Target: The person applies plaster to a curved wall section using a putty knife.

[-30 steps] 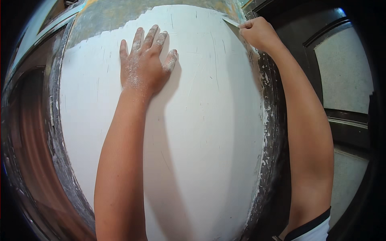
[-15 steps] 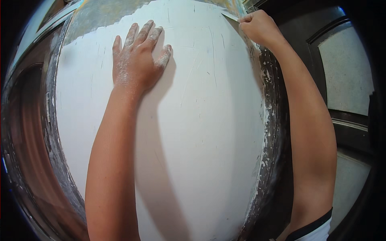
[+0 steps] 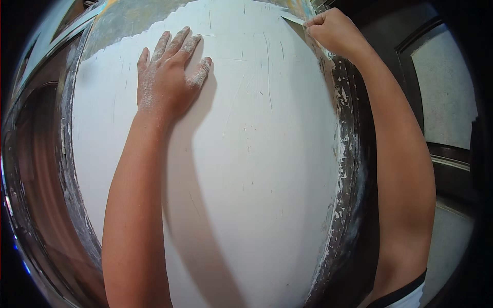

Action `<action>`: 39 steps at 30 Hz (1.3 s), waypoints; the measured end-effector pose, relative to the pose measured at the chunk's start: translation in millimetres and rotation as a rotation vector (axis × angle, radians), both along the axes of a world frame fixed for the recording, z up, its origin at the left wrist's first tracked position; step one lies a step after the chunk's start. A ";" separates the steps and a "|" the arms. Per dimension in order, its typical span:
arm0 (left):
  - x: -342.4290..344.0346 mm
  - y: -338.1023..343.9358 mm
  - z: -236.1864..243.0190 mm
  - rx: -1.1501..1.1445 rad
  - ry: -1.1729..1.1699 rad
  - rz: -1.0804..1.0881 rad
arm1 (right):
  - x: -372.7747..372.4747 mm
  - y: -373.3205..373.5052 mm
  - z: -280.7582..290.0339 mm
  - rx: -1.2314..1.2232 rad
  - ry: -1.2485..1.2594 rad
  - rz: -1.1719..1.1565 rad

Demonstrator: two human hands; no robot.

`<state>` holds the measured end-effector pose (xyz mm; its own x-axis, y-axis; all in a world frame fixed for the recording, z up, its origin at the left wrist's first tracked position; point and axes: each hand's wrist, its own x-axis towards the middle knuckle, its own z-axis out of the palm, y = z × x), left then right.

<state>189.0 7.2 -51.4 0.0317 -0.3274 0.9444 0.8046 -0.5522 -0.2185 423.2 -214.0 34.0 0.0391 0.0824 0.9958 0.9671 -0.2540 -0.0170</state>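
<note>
My left hand [image 3: 167, 72], dusted with white powder on its fingers and back, lies spread on the white-coated wall surface [image 3: 246, 154]. Above it, an uneven band of bare grey-green surface [image 3: 123, 25] borders the white coat, with some yellowish patches. At the upper right, my right hand [image 3: 333, 32] pinches a thin flat blade, probably a scraper [image 3: 294, 20], held against the surface by the right edge of the white area. The blade casts a dark shadow below it, and much of its handle is hidden in my fingers.
A brown wooden door [image 3: 38, 169] in a worn grey frame with a hinge stands at the left. At the right are a dark edge strip [image 3: 344, 133] with flaking white paint and a dark door with pale frosted panels [image 3: 444, 87].
My left hand appears further left and higher in the view. My right hand and the blade also appear higher, the hand staying closed on the blade.
</note>
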 end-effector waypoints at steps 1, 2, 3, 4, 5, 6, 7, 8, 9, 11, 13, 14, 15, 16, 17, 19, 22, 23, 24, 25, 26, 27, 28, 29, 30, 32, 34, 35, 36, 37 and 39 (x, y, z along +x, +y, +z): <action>-0.6 1.0 -0.5 0.006 -0.001 0.007 | 0.6 2.0 -0.6 -0.001 0.001 0.000; 0.1 -0.1 0.0 0.010 -0.001 0.005 | 1.8 2.9 -0.3 0.018 -0.012 -0.017; 0.9 -1.2 0.0 0.005 0.001 0.000 | 2.5 3.9 0.6 0.037 -0.025 -0.033; 1.4 -2.0 0.2 0.000 0.002 -0.004 | 2.7 3.8 2.1 0.040 -0.026 -0.033; 0.7 -2.2 0.1 0.000 0.000 0.000 | 2.9 4.3 4.3 0.048 -0.023 -0.025; 0.4 -1.8 0.1 0.008 0.001 -0.002 | 2.6 5.6 6.8 0.055 -0.019 -0.016; -0.4 -1.6 -0.1 0.017 0.002 -0.003 | 2.0 8.5 9.4 0.055 -0.022 -0.010; -0.7 -1.6 0.2 0.019 0.000 0.001 | 3.2 12.0 12.9 0.074 -0.011 -0.022; -1.1 -1.9 0.2 0.013 0.004 -0.005 | 4.4 15.7 16.4 0.092 0.001 -0.034; -1.4 -2.1 0.1 0.010 0.008 -0.009 | 5.0 24.2 22.4 0.124 -0.016 -0.057; -0.4 -2.5 0.4 0.018 0.007 -0.024 | 7.2 24.9 24.7 0.155 -0.030 -0.084; 0.9 -1.9 0.1 0.014 0.010 -0.023 | 7.6 24.8 23.3 0.133 -0.014 -0.067; 2.4 -2.0 0.6 0.006 0.002 -0.006 | 8.5 23.9 21.7 0.112 0.002 -0.052; 4.0 -2.0 1.2 -0.001 -0.005 0.009 | 10.0 21.6 19.4 0.108 0.005 -0.055; 1.7 -1.6 0.9 -0.005 -0.004 0.012 | 8.9 19.7 16.1 0.094 -0.018 -0.037; -2.6 -0.2 -0.3 -0.001 -0.009 0.028 | 5.3 16.1 11.3 0.075 -0.040 -0.018; -1.3 -0.3 -1.2 -0.005 -0.001 -0.004 | -3.2 9.1 8.4 0.014 -0.021 0.021; -1.3 -1.3 -0.7 -0.001 -0.005 -0.008 | -2.8 8.5 9.9 0.016 -0.019 0.005; -1.1 -1.4 -0.7 0.000 0.007 -0.025 | -2.7 8.5 11.5 0.018 -0.018 -0.010; -1.2 -1.4 -0.5 0.002 0.018 -0.040 | -3.4 9.1 14.1 0.021 -0.023 -0.011; -1.1 -2.2 -0.2 0.013 0.016 -0.068 | -4.2 9.7 17.0 0.054 -0.037 -0.026; -2.1 -3.4 -0.9 0.016 0.011 -0.068 | -4.9 11.3 19.1 0.086 -0.050 -0.039; -3.7 -4.7 -2.8 0.005 0.020 -0.074 | -4.8 16.4 18.9 0.089 -0.055 -0.039; -3.6 -4.9 -2.3 -0.003 0.027 -0.081 | -6.6 22.8 17.8 0.113 -0.093 -0.077; -4.3 -4.6 -1.6 0.005 0.022 -0.083 | -8.8 25.3 18.4 0.138 -0.129 -0.115; -6.2 -4.4 -2.2 -0.036 0.039 -0.072 | -11.0 22.9 29.1 0.106 -0.081 -0.092; -6.1 -6.2 -1.8 -0.024 0.044 -0.083 | -7.5 22.2 35.9 0.068 -0.023 -0.068; -6.8 -5.9 -2.1 -0.015 0.042 -0.088 | -5.6 25.6 36.9 0.095 -0.036 -0.031; -6.4 -5.3 -2.1 -0.017 0.047 -0.085 | -2.4 27.4 36.6 0.123 -0.047 0.005; -5.3 -4.8 -1.8 -0.014 0.054 -0.095 | 2.3 26.9 34.8 0.122 -0.041 0.006; -8.4 -3.1 -1.5 -0.014 0.059 -0.095 | 1.6 26.3 28.1 0.090 -0.062 -0.006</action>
